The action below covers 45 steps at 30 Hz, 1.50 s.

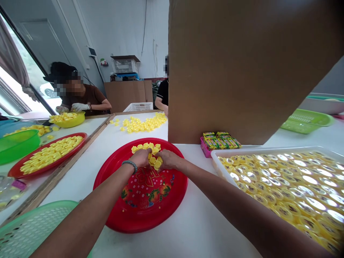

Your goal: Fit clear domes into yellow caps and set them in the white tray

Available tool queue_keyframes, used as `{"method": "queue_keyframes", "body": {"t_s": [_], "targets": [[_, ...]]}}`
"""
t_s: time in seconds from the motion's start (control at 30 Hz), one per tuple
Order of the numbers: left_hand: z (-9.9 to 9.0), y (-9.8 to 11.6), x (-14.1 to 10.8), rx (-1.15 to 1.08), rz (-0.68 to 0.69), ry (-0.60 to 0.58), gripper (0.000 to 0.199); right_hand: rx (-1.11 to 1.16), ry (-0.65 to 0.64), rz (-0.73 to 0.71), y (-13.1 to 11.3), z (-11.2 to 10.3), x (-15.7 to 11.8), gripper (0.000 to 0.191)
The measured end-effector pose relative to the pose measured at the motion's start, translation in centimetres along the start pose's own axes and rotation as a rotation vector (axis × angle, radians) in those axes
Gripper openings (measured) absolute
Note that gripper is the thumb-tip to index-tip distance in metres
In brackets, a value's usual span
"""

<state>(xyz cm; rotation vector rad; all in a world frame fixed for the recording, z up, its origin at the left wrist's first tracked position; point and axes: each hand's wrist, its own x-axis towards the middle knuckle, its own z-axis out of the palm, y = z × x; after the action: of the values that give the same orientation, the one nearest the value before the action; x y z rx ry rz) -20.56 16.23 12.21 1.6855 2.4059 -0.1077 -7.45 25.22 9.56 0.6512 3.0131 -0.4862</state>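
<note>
A round red tray (145,220) with a printed fruit and flower pattern lies in front of me, small yellow plastic pieces (156,164) grouped toward its far side. My left hand (141,158), with a beaded bracelet at the wrist, curls against these pieces from the left. From the right, my right hand (168,159) closes its bent fingers around several of them. The two hands face each other a short way apart, with pieces between them. Part of the fingertips is hidden by the hands and the pieces.
A white tray (219,166) of yellow lidded pieces stands at right, near a pink basket (205,148) of small packets. A tall cardboard sheet (242,71) blocks the view ahead. Loose yellow pieces (145,124) lie beyond. At left are a green basket (45,211) and a co-worker (88,96).
</note>
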Motion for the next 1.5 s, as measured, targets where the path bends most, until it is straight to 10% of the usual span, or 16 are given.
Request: {"method": "queue_keyframes", "body": {"t_s": [0.6, 1.0, 1.27, 1.5], "targets": [[1.9, 1.3, -4.8, -0.168, -0.025, 0.164, 0.038, 0.109, 0.146, -0.047, -0.6, 1.9, -4.6, 0.055], [-0.1, 3.3, -8.4, -0.19, -0.065, 0.203, 0.037, 0.09, 0.18, -0.032, -2.4, -0.4, -8.4, 0.053], [-1.1, 9.0, -15.5, -0.295, 0.005, 0.278, 0.035, 0.051, 0.177, -0.019, -4.3, -3.9, -18.4, 0.047], [5.2, 14.4, -20.8, -0.404, 0.0, 0.128, 0.032, 0.095, 0.046, 0.036, -4.0, 1.0, -26.9, 0.04]]}}
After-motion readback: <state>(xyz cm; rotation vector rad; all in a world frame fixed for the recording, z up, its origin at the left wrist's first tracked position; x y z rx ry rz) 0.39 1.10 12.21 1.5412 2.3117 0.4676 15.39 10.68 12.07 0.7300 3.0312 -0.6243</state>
